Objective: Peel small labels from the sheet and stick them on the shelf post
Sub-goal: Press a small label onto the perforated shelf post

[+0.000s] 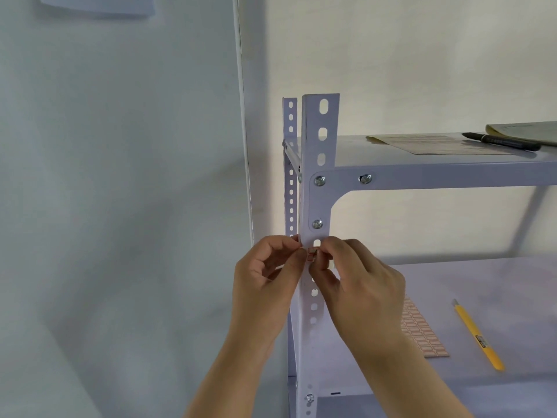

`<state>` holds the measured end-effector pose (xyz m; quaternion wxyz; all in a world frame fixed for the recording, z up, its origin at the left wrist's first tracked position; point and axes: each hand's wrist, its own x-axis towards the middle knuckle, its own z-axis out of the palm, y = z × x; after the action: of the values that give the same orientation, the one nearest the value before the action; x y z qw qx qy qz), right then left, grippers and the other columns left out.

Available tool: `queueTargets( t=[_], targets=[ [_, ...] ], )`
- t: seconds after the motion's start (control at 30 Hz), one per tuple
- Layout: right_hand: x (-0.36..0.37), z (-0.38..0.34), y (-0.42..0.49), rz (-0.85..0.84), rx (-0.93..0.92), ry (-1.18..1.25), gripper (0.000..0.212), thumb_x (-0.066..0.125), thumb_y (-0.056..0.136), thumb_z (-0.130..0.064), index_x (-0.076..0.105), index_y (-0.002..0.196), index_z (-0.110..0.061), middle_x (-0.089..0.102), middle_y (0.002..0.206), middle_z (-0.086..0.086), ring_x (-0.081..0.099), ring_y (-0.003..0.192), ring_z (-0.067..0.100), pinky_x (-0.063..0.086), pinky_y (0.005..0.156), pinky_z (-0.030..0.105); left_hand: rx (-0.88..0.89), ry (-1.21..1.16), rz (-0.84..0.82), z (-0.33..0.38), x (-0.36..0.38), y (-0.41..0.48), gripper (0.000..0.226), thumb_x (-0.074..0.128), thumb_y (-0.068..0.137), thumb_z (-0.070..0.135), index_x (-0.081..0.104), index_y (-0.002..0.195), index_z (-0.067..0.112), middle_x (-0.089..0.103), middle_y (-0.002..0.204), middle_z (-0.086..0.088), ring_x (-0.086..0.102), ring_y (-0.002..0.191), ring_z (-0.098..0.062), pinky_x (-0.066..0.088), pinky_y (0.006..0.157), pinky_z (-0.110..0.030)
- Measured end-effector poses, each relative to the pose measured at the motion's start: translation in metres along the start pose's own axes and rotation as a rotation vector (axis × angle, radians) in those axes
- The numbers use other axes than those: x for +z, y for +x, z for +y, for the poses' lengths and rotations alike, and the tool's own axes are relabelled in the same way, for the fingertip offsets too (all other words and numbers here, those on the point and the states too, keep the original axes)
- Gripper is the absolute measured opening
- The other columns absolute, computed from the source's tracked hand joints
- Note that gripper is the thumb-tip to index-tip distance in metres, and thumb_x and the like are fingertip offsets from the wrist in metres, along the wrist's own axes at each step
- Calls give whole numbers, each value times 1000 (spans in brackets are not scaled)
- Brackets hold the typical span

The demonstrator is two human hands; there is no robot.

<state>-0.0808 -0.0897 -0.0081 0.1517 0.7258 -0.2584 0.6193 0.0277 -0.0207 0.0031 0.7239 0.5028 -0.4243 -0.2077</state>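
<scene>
The pale lilac slotted shelf post (320,152) stands upright in the middle. Two small red-outlined labels (312,254) sit on its front face just below a slot. My left hand (268,273) pinches at the post's left edge beside the labels. From the right, the fingertips of my right hand (355,276) touch the labels, so part of them is hidden. I cannot tell whether either label is still pinched. The label sheet (422,333), printed with rows of red-bordered labels, lies flat on the lower shelf behind my right wrist.
A yellow utility knife (477,336) lies on the lower shelf (497,282), right of the sheet. On the upper shelf (452,171) rest papers (437,144), a black marker (501,141) and a booklet (524,131). A second slotted post (290,164) stands behind, near the wall.
</scene>
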Motion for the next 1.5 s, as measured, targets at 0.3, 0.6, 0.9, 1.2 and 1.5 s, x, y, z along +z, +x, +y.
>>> queueTargets(
  t=[0.3, 0.6, 0.9, 1.2, 1.5],
  targets=[
    [2, -1, -1, -83, 100, 137, 17, 59, 89, -23, 68, 81, -11, 65, 70, -1, 46, 48, 14, 38, 40, 25, 70, 75, 31, 1, 2, -3, 24, 69, 89, -1, 73, 81, 21, 78, 85, -1, 75, 81, -14, 57, 73, -20],
    [-12, -8, -4, -161, 682, 670, 13, 64, 87, -20, 60, 96, -30, 70, 78, -12, 51, 46, 21, 49, 46, 39, -216, -333, 17, 8, 16, -7, 8, 70, 87, 1, 63, 90, 1, 72, 89, -14, 68, 74, -19, 56, 68, -23],
    [-13, 2, -1, -311, 756, 812, 16, 64, 89, -20, 77, 86, -30, 73, 69, 1, 54, 56, 43, 48, 48, 54, -366, -463, -35, 25, 27, -3, 15, 51, 92, -4, 52, 79, 4, 55, 83, -18, 54, 55, -20, 45, 41, -18],
    [-12, 9, -3, -352, 789, 864, 21, 65, 92, -10, 79, 87, -26, 73, 71, -2, 48, 51, 18, 46, 48, 40, -385, -510, -64, 19, 30, 3, 20, 48, 89, -4, 47, 101, -21, 55, 101, -18, 47, 86, -31, 48, 59, -32],
    [-11, 8, -5, -343, 802, 905, 21, 65, 93, -10, 79, 86, -24, 70, 67, -5, 46, 48, 17, 42, 50, 31, -385, -518, -66, 21, 33, 3, 19, 47, 88, -5, 45, 98, -22, 52, 102, -17, 50, 80, -33, 47, 58, -33]
  ],
)
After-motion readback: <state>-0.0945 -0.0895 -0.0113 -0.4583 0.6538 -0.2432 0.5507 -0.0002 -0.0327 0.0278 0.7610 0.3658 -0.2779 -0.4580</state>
